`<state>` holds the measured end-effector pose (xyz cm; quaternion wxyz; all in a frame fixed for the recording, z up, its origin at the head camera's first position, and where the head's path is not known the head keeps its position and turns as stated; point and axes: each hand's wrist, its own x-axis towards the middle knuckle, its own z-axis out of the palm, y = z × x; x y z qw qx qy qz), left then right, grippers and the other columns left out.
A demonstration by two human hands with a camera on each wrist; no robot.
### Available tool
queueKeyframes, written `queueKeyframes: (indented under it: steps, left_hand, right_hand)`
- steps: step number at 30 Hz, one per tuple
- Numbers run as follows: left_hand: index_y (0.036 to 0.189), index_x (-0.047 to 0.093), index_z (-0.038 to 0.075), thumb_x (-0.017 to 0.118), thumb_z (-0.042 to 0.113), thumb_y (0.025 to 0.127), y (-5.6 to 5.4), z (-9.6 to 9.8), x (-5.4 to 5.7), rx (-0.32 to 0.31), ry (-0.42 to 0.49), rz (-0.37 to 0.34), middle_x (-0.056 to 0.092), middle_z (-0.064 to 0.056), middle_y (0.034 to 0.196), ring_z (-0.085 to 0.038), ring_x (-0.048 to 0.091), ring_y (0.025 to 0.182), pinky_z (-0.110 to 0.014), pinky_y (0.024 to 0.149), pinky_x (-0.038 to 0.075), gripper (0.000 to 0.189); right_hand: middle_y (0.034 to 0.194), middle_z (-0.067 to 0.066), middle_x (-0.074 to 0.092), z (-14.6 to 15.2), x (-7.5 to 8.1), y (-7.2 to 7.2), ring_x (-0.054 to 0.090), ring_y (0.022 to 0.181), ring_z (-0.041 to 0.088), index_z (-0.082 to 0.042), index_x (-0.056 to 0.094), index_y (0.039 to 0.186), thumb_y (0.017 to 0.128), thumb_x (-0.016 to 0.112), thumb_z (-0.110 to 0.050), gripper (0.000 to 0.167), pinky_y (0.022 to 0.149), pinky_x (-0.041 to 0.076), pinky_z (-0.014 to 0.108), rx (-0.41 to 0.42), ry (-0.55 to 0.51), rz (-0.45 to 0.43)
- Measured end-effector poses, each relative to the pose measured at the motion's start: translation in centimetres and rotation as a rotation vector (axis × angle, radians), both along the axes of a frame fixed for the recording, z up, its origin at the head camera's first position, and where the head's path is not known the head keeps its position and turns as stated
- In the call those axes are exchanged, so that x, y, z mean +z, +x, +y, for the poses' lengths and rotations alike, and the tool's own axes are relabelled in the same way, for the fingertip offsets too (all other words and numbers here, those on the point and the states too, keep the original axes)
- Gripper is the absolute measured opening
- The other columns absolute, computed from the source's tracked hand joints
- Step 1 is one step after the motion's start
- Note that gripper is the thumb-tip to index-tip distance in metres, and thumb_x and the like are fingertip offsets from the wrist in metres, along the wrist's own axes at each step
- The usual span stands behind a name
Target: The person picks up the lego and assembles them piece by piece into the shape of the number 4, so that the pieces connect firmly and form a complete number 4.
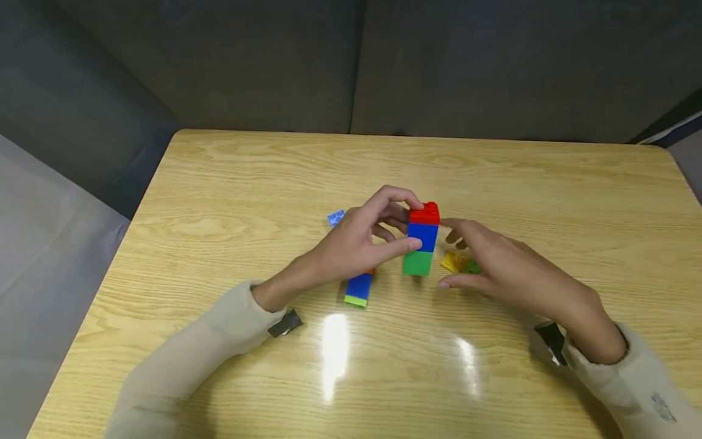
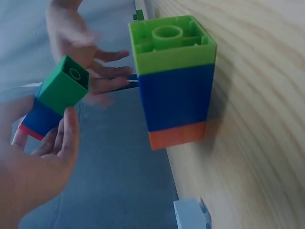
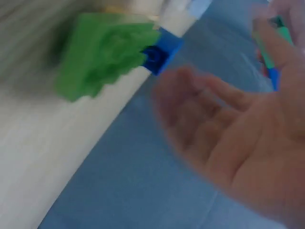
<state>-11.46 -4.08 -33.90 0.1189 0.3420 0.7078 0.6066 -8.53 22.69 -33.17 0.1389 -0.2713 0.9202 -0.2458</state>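
Note:
In the head view my left hand (image 1: 353, 244) grips a stack of toy building bricks (image 1: 422, 238), red on top, blue in the middle and green below. Its thumb lies along the blue brick while a fingertip reaches the red one. The left wrist view shows the hollow underside of the green brick (image 2: 64, 90), raised off the table. Just right of the stack, my right hand (image 1: 501, 262) is held with fingers and thumb apart and nothing between them. Blurred in the right wrist view, that hand (image 3: 228, 129) has its palm showing.
A second stack (image 1: 359, 288), lime, blue and orange, lies on the wooden table (image 1: 247, 183) below my left hand. A light blue brick (image 1: 335, 218) is partly hidden behind that hand. Beside the right hand lie a yellow brick (image 1: 452, 261) and a green brick (image 1: 473, 266).

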Motion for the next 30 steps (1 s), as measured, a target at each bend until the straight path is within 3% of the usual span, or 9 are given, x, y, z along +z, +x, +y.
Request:
queueKeyframes:
  steps: [3, 6, 10, 13, 18, 22, 25, 27, 30]
  left_hand:
    - [0.136, 0.049, 0.007, 0.073, 0.005, 0.097, 0.1, -0.1, 0.1, 0.005, -0.006, -0.017, 0.059, -0.011, 0.133, -0.014, 0.064, 0.112, -0.032, 0.089, 0.059, 0.046]
    - [0.136, 0.049, 0.007, 0.072, 0.005, 0.097, 0.1, -0.3, 0.0, 0.003, -0.009, -0.023, 0.058, -0.01, 0.133, -0.014, 0.063, 0.112, -0.033, 0.089, 0.059, 0.045]
    - [0.136, 0.049, 0.005, 0.072, 0.004, 0.098, 0.1, -0.4, -0.1, -0.002, -0.001, -0.01, 0.058, -0.011, 0.134, -0.015, 0.063, 0.113, -0.033, 0.089, 0.059, 0.044]
    - [0.136, 0.049, 0.003, 0.07, 0.002, 0.098, 0.1, -0.4, 0.0, -0.003, 0.014, 0.007, 0.058, -0.013, 0.134, -0.017, 0.062, 0.114, -0.033, 0.092, 0.058, 0.044]
    - [0.135, 0.045, 0.0, 0.067, -0.003, 0.098, 0.1, -0.5, 0.0, -0.004, 0.052, -0.011, 0.053, -0.018, 0.135, -0.024, 0.062, 0.115, -0.033, 0.099, 0.055, 0.043]
    - [0.134, 0.043, 0.0, 0.066, -0.004, 0.098, 0.1, -0.6, -0.1, 0.003, 0.074, -0.02, 0.052, -0.019, 0.137, -0.026, 0.064, 0.112, -0.035, 0.098, 0.056, 0.042]
    - [0.133, 0.044, -0.002, 0.066, -0.004, 0.097, 0.1, -0.7, -0.2, 0.015, 0.09, 0.002, 0.054, -0.02, 0.135, -0.026, 0.065, 0.11, -0.037, 0.096, 0.057, 0.042]
    - [0.132, 0.045, -0.002, 0.066, -0.004, 0.097, 0.0, -0.7, -0.2, 0.023, 0.096, 0.019, 0.057, -0.02, 0.132, -0.025, 0.064, 0.112, -0.037, 0.095, 0.058, 0.041]
    - [0.131, 0.047, -0.001, 0.067, -0.004, 0.096, 0.0, -0.6, -0.2, 0.027, 0.102, 0.04, 0.059, -0.02, 0.129, -0.024, 0.063, 0.115, -0.037, 0.094, 0.058, 0.04]
  right_hand:
    - [0.118, 0.014, 0.06, 0.6, -0.8, -0.3, 0.062, 0.095, 0.025, -0.001, 0.056, 0.136, 0.086, 0.087, -0.035, 0.068, 0.072, 0.057, 0.044, -0.008, 0.223, -0.029]
    - [0.109, 0.011, 0.059, 1.0, -1.6, -0.8, 0.057, 0.086, 0.023, -0.001, 0.057, 0.128, 0.086, 0.087, -0.028, 0.059, 0.07, 0.054, 0.042, -0.012, 0.31, -0.103]
    - [0.111, 0.009, 0.059, 1.4, -2.1, -1.2, 0.057, 0.088, 0.023, -0.005, 0.05, 0.136, 0.092, 0.082, -0.021, 0.057, 0.077, 0.054, 0.044, -0.023, 0.277, -0.175]
    - [0.114, 0.009, 0.058, 1.4, -1.9, -1.3, 0.056, 0.093, 0.024, -0.006, 0.05, 0.145, 0.094, 0.079, -0.023, 0.061, 0.081, 0.053, 0.045, -0.049, 0.205, -0.152]
    - [0.11, 0.011, 0.061, 1.2, -1.1, -1.4, 0.06, 0.095, 0.027, 0.0, 0.063, 0.127, 0.088, 0.086, -0.022, 0.051, 0.08, 0.058, 0.037, -0.169, -0.055, -0.056]
    - [0.109, 0.011, 0.06, 1.0, -0.2, -1.2, 0.063, 0.09, 0.023, -0.003, 0.057, 0.121, 0.089, 0.086, -0.022, 0.047, 0.072, 0.057, 0.023, -0.342, -0.3, -0.146]
    - [0.103, 0.007, 0.064, 0.9, 0.2, -1.1, 0.063, 0.083, 0.017, -0.007, 0.054, 0.122, 0.092, 0.082, -0.014, 0.041, 0.066, 0.055, 0.019, -0.447, -0.501, -0.212]
    - [0.098, 0.006, 0.067, 0.9, 0.4, -1.1, 0.063, 0.08, 0.015, -0.008, 0.056, 0.122, 0.094, 0.078, -0.006, 0.036, 0.066, 0.055, 0.018, -0.476, -0.678, -0.241]
    - [0.099, 0.007, 0.072, 0.7, 0.6, -1.1, 0.067, 0.078, 0.014, -0.007, 0.058, 0.127, 0.097, 0.068, 0.006, 0.034, 0.065, 0.058, 0.019, -0.451, -0.991, -0.334]
